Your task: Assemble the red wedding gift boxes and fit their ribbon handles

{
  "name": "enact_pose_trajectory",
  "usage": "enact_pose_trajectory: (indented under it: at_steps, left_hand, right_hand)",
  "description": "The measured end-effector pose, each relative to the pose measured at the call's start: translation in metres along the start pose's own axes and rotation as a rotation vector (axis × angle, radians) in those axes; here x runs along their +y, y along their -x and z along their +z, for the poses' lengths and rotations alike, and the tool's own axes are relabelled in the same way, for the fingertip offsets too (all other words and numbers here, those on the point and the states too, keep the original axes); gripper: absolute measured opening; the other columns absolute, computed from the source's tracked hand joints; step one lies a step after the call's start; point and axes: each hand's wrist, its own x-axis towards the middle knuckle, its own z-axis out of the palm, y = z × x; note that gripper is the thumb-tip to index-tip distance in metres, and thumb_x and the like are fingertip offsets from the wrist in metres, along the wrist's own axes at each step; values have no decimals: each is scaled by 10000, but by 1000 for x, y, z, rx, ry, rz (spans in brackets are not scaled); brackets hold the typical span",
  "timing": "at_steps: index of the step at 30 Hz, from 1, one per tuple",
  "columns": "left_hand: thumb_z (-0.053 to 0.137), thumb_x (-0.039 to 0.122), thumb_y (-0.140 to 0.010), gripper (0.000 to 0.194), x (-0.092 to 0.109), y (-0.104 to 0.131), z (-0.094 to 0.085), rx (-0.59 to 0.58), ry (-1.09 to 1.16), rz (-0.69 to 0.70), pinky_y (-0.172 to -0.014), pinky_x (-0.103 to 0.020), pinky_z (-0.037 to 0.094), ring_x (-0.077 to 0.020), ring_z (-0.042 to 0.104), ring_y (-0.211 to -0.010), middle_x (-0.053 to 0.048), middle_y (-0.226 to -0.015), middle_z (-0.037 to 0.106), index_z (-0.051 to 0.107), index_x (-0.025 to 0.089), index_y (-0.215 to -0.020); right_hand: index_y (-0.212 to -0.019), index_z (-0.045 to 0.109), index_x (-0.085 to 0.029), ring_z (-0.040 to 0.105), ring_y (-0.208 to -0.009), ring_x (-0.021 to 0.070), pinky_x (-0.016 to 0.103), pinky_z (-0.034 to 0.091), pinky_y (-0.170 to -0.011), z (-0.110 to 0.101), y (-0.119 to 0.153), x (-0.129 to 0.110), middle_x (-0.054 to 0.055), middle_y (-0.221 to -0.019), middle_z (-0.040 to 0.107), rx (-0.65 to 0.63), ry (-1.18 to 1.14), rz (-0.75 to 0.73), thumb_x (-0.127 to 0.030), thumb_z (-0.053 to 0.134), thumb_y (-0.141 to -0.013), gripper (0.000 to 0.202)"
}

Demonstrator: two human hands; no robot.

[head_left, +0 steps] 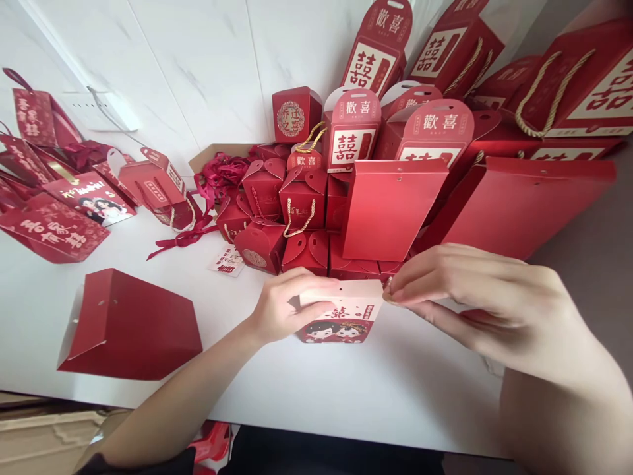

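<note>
A small white and red gift box printed with a cartoon couple stands over the white table, with a small hole in its pale top edge. My left hand grips it from the left, thumb across the front and fingers behind the top. At the box's upper right corner, my right hand has thumb and fingertips pinched together. Whatever lies between those fingertips is too small to make out; it may be a thin cord end. Just behind the box rises a plain red box, and another plain red box stands behind my right hand.
Several red boxes with rope handles are stacked against the tiled wall. A carton of dark red ribbons sits left of them. A large red box lies at front left, with decorated bags farther back. A small card lies mid-table.
</note>
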Motion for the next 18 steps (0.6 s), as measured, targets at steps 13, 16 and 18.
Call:
enact_pose_trajectory:
  at_steps: [13, 16, 18]
  left_hand:
    - [792, 187, -787, 390, 10, 7, 6, -31, 368, -473, -837, -256, 626, -209, 747, -981, -73, -1079, 772, 713, 185, -1169]
    - [747, 196, -836, 270, 11, 7, 8, -51, 471, -527, -888, -276, 622, -216, 744, -1009, -74, -1088, 772, 751, 184, -1105]
    - [740, 195, -842, 231, 13, 8, 8, -75, 488, -555, -899, -276, 619, -215, 745, -1005, -73, -1076, 775, 767, 180, -1071]
  right_hand:
    - [-1029, 611, -188, 648, -838, 195, 289, 490, -682, 39, -3, 7, 80, -994, 666, -326, 130, 30, -112, 480, -994, 155]
    - [-1011, 631, -195, 636, -854, 197, 303, 479, -720, 38, -3, 7, 79, -1003, 675, -333, 160, 20, -97, 476, -992, 184]
    - [-1015, 649, -202, 631, -849, 191, 303, 472, -732, 38, -4, 9, 78, -1006, 683, -337, 142, 0, -99, 480, -993, 198]
